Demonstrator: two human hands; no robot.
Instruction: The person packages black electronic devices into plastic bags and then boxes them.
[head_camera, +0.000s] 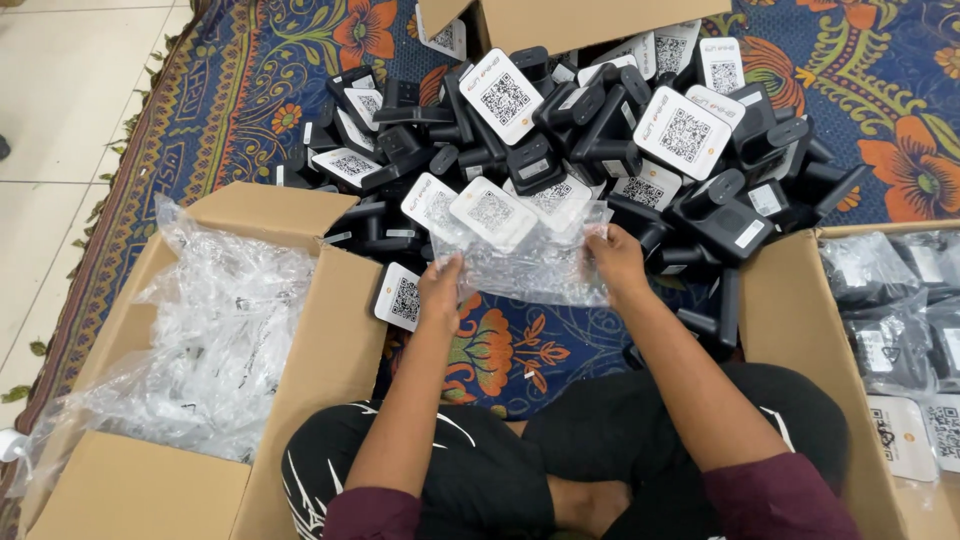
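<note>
- Left hand (440, 290) and right hand (615, 258) each pinch shut on an edge of the clear plastic bag (530, 265), mid-frame.
- The bag looks light, limp and slippery; its edges seem the best place to grip.

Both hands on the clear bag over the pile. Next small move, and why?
Probably pull the bag's mouth apart: left hand and right hand pinch opposite edges of the clear plastic bag, which looks flat, with loose black-and-white devices piled just beyond.

Cardboard boxes (335, 345) on floral rug (240, 80)
</note>
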